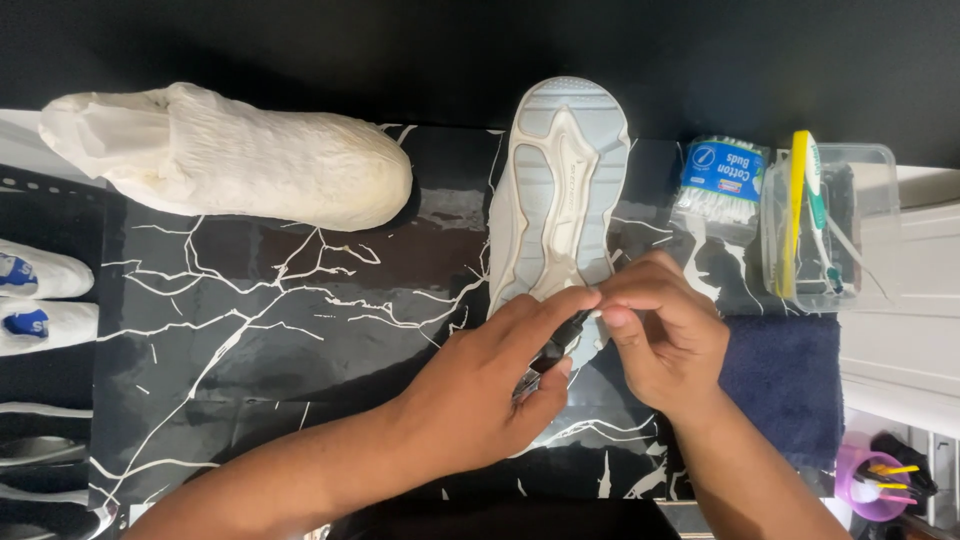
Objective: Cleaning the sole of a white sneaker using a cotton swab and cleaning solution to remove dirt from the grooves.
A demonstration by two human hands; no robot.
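Both hands meet low in the middle of the view, over the heel end of an upturned shoe. The left hand (495, 385) is closed around a slim dark tool (552, 353), thumb and fingers pinching it so its tip points up toward the right hand (665, 335). The right hand's fingertips are pressed together at that tip, narrow, as if holding something too small to make out. What the tool is cannot be told for sure.

To do this well, I judge the left hand should hold the tool steady while the right works only with its fingertips, both close above the sole so nothing drops.

Just beyond the fingers lies one pale shoe (560, 190), sole up, on a black marbled mat (260, 320). Under and right of the right wrist is one dark blue towel (785, 385). Farther right and up sit one pack of cotton buds (722, 185) and one clear plastic box (835, 225) with two toothbrushes, one yellow and one green and white, laid across it. Far up and left of the left hand rests one shoe wrapped in white tissue (225, 155). At the left edge, two white shoe ends with blue marks (40, 295) show.
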